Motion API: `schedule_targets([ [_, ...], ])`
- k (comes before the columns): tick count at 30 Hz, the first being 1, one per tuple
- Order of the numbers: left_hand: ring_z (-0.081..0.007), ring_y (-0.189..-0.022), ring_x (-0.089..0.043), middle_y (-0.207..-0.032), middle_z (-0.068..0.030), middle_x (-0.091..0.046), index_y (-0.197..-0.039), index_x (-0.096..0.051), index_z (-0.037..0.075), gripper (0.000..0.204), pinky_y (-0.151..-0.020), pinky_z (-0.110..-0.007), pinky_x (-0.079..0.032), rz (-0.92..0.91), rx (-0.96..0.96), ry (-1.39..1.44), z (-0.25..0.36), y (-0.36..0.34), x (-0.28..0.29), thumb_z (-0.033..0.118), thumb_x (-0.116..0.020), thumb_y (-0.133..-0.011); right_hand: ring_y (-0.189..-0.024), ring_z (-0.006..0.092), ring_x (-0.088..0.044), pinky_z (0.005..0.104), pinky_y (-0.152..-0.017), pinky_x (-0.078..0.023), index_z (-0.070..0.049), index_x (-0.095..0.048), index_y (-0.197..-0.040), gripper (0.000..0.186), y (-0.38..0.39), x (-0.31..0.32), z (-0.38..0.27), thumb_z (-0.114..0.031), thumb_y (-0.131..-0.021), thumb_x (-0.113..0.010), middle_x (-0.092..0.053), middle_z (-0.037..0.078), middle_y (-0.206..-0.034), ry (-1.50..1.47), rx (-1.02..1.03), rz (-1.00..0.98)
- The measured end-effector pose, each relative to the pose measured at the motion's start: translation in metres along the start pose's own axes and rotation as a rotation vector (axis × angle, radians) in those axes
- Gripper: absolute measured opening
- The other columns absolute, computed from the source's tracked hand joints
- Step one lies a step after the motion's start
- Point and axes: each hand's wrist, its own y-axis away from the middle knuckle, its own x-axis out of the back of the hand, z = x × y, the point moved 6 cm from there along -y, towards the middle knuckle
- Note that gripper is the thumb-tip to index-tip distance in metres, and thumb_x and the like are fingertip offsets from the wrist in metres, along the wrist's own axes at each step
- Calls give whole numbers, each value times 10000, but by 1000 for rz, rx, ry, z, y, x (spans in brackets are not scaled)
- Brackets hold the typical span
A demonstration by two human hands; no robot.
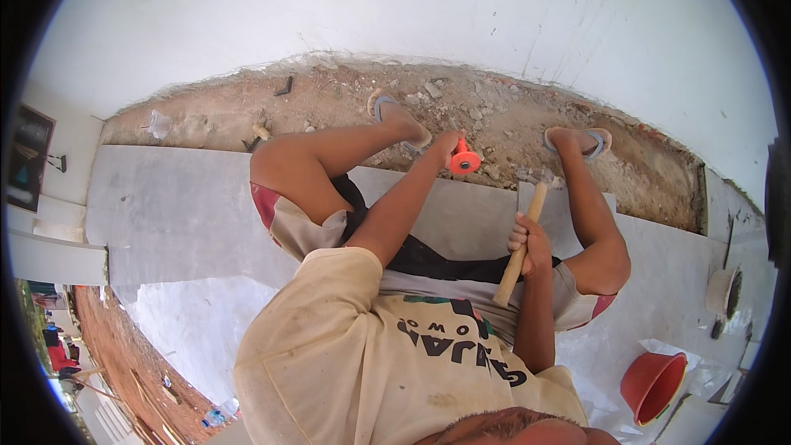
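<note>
Before the person (321,354), the chisel (465,164) is left of the hammer (517,259); the bucket (637,381) sits right; dirt (329,100) lies between floor tiles (181,206) and wall (412,8).

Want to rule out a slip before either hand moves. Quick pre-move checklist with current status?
1. Left hand closed on the orange-red tool: ok, gripped above its round guard's far side from the camera cannot be judged, but the hold shows.
2. Tool's working tip placed: cannot tell, hidden from this view.
3. Right hand closed on the hammer: ok, fingers wrap the wooden handle.
4. Hammer head sound: cannot tell, too blurred.
5. Feet covered: not ok, open sandals on the rubble strip.
6. Red bucket clear of both hands: ok, it sits apart at lower right.
</note>
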Motion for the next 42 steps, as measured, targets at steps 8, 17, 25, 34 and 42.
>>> schedule_targets([
  [8,-270,-686,-590,-777,-147,-564,-927,-461,2,244,-652,-439,-523,-38,-72,11,4,21,0,241,-510,-909,-471,43,-379,192,-398,-330,-57,-482,-950,167,8,-2,3,-112,-831,-584,-372,-49,-618,-21,-17,-45],
  [17,-252,-679,-575,-791,-138,-555,-921,-471,18,197,-617,-425,-522,-17,-124,-5,10,40,-15,208,-516,-893,-456,35,-351,195,-398,-321,-105,-456,-818,116,12,-6,-3,-123,-838,-569,-361,-65,-609,-32,10,-110],
  [25,-269,-682,-574,-799,-152,-552,-964,-455,28,221,-610,-438,-518,-114,-160,16,30,63,-60,236,-494,-903,-453,34,-342,192,-398,-311,-113,-444,-784,130,16,-8,-13,-123,-846,-558,-354,-65,-599,-75,50,-121],
  [34,-314,-689,-595,-777,-194,-559,-890,-453,-23,218,-679,-461,-524,-250,-277,156,90,94,-121,184,-393,-920,-451,42,-351,192,-391,-307,-79,-469,-901,106,23,-22,-15,-115,-854,-557,-364,-56,-594,-28,108,-116],
  [42,-313,-701,-584,-767,-199,-531,-863,-452,-38,164,-654,-476,-522,-267,-329,322,135,84,-105,107,-379,-879,-456,52,-360,203,-394,-308,-78,-482,-935,120,25,-47,0,-103,-846,-558,-367,-48,-598,153,113,-91],
])
